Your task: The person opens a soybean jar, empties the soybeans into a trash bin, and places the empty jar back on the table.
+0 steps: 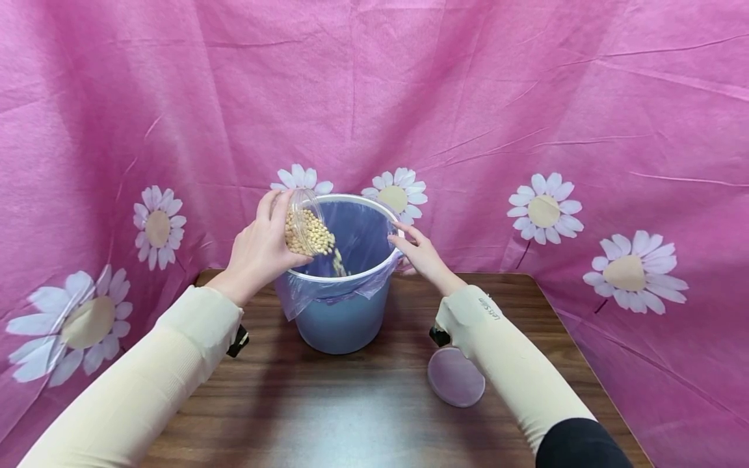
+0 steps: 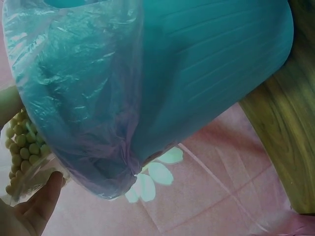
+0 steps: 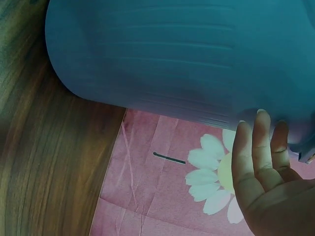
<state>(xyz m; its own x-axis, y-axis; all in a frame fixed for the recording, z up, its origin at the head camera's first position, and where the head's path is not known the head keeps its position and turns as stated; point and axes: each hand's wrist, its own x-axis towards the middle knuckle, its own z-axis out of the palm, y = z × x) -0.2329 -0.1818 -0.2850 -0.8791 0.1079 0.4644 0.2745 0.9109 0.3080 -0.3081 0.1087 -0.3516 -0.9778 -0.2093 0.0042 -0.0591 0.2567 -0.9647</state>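
My left hand [image 1: 260, 246] grips a clear plastic jar [image 1: 305, 203] by its side and holds it tipped over the left rim of a blue trash can [image 1: 342, 322]. Yellow soybeans [image 1: 310, 234] fill the jar's lower side, and some spill in a stream into the can. A thin clear bag [image 1: 374, 279] lines the can and folds down over its white rim. At the right rim, my right hand [image 1: 422, 255] holds the can, thumb and index finger over the edge. In the right wrist view, the other fingers [image 3: 262, 142] lie along the can's outer wall.
A round, pale lid [image 1: 456, 377] lies on the dark wooden table [image 1: 351, 416], below my right wrist. Pink cloth [image 1: 468, 78] printed with white daisies hangs behind the table and along both sides.
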